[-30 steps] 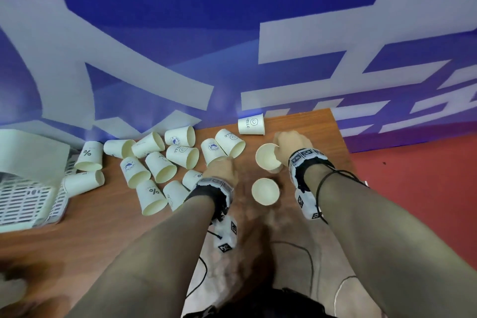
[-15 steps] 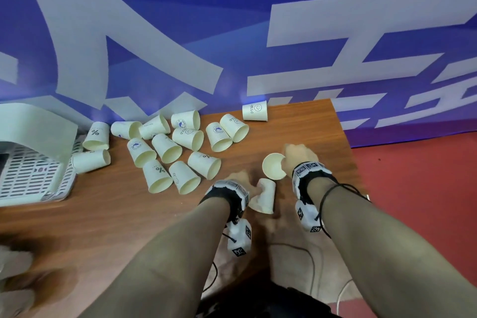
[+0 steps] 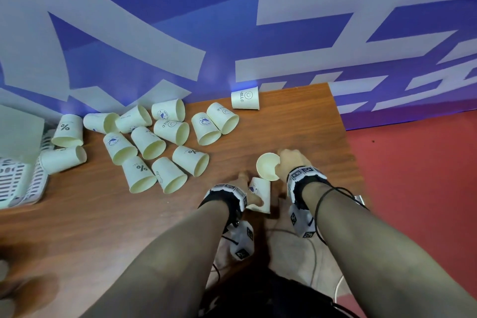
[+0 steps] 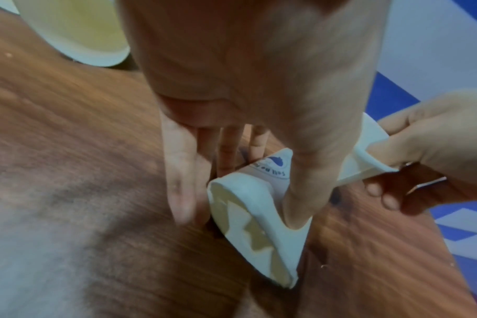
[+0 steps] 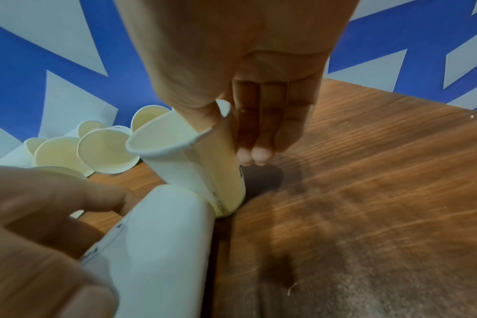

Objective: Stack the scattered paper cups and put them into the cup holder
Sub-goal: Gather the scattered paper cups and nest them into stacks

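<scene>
Currently, at far left, the white slatted plastic cup holder (image 3: 18, 183) sits at the table edge, partly under a pale sheet, well apart from your hands. Next to it the scattered white paper cups (image 3: 152, 142) lie on their sides across the brown wood-grain table (image 3: 90, 214), mouths mostly toward you.

Your left hand (image 3: 245, 188) pinches a white paper cup with a blue logo (image 4: 262, 206): thumb on one wall, fingers on the other, mouth toward the wrist camera. Note the rim is squashed out of round.

Your right hand (image 3: 291, 162) grips a plain cream-lined paper cup (image 5: 194, 159) at the rim, thumb inside and fingers straight down the outside; it is tilted, base near the table. The two cups touch, base to wall.

Judgement: step in hand is nesting these two.
- Ease the left pinch so the rim rounds out; a pinched mouth will likely jam.
- Turn both cups to the same axis before sliding.
- Move the right thumb outside the wall if this cup is to receive the other.
- Push lightly; thin paper creases.
</scene>
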`<state>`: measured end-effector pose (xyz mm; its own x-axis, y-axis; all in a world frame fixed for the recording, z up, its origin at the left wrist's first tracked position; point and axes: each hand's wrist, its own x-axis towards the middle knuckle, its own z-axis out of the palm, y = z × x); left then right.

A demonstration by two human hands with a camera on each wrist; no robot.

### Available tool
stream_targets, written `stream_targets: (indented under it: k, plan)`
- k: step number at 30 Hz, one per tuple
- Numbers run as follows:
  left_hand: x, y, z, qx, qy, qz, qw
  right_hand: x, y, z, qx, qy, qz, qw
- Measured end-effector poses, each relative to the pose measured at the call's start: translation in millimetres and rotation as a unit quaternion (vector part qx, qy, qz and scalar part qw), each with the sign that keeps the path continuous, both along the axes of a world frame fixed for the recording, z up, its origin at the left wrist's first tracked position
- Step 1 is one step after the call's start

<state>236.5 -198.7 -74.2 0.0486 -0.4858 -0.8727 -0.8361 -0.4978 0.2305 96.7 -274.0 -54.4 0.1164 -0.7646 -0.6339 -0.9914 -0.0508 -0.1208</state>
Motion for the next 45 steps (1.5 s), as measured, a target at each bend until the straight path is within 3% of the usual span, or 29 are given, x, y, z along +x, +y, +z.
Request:
stream_targets:
  k: [4,8,14,20,26,28,30,33,37,41,45]
  plan:
    - [1.9,1.9,-15.2,0.001,0.01,0.072,0.997,0.7,3.8,-4.8,-0.003,-0.001,-0.003,1.0]
    - [10.0,5.0,-15.8,0.014,0.069,0.144,0.987,1.4,8.7,-6.7,-0.013,-0.006,-0.028,1.0]
    - [22.9,18.3,-5.4,0.016,0.15,0.196,0.969,6.3,18.5,-7.8,-0.008,-0.005,-0.036,0.999]
    - [28.4,28.1,-11.2,0.006,0.178,0.244,0.953,11.0,31.3,-6.5,-0.01,-0.006,-0.03,0.999]
    - [39.6,29.1,-2.1,0.015,0.234,0.327,0.916,22.3,44.9,2.0,-0.026,-0.015,-0.015,0.999]
    - [50.0,35.2,8.3,0.0,0.259,0.396,0.881,29.0,49.7,5.9,-0.036,-0.024,-0.006,0.999]
    - [62.5,47.5,9.7,-0.045,0.241,0.4,0.883,37.4,55.0,10.0,-0.042,-0.03,0.007,0.999]
    - [83.9,70.3,24.6,-0.032,0.249,0.48,0.841,59.0,64.8,16.3,-0.055,-0.034,0.038,0.997]
    - [141.4,112.8,32.5,-0.165,0.129,0.529,0.822,116.7,79.7,28.4,-0.058,-0.056,0.116,0.99]
    - [205.7,165.4,37.3,-0.2,0.065,0.558,0.803,189.0,105.8,40.6,-0.075,-0.111,0.197,0.971]
    - [261.9,222.7,50.4,-0.212,-0.01,0.627,0.749,264.3,144.6,52.4,-0.077,-0.133,0.275,0.949]
